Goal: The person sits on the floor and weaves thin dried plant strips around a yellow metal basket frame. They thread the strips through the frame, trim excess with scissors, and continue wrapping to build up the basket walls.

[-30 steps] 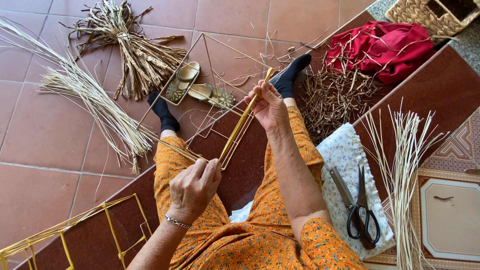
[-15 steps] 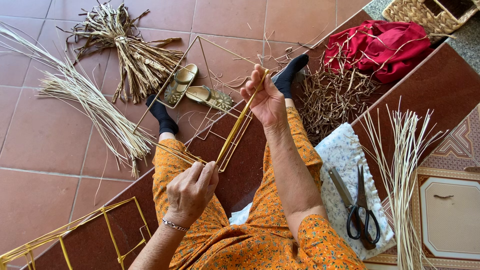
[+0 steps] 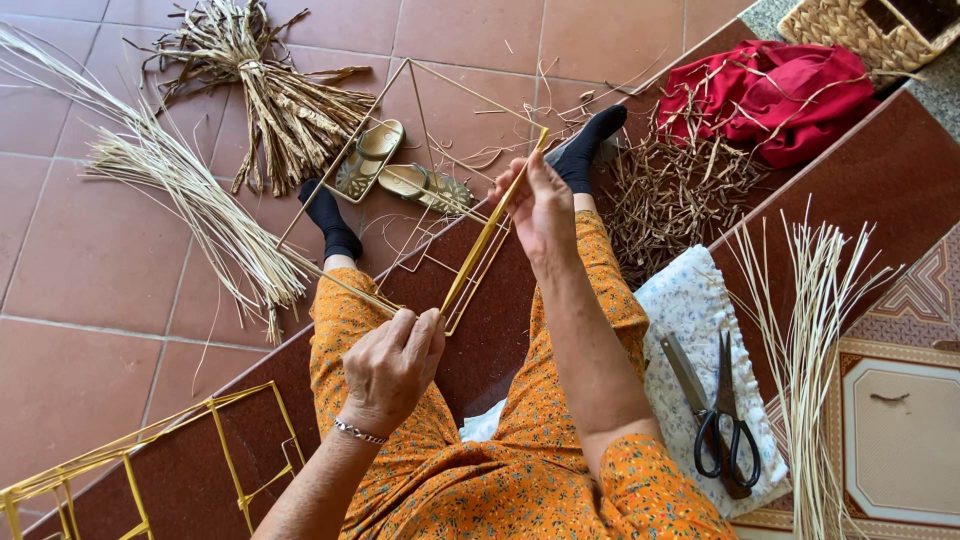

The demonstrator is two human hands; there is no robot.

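A thin metal wire frame stands between my knees, its far end over the tiled floor. One bar of it is wrapped in yellow straw strip. My right hand pinches the upper end of that wrapped bar. My left hand is closed around the frame's lower edge near my left knee, where a pale straw strand runs in from the left. I sit on a dark red step in orange flowered clothes and black socks.
Straw bundle and dried reed sheaf lie on the floor at left, sandals by my feet. Brown twig pile, red cloth, woven basket at right. Scissors and knife on patterned cloth, pale reeds; yellow-wrapped frame lower left.
My right hand has shifted slightly up the wrapped bar, and my left hand has turned a little on the frame's lower edge. The frame stays in place.
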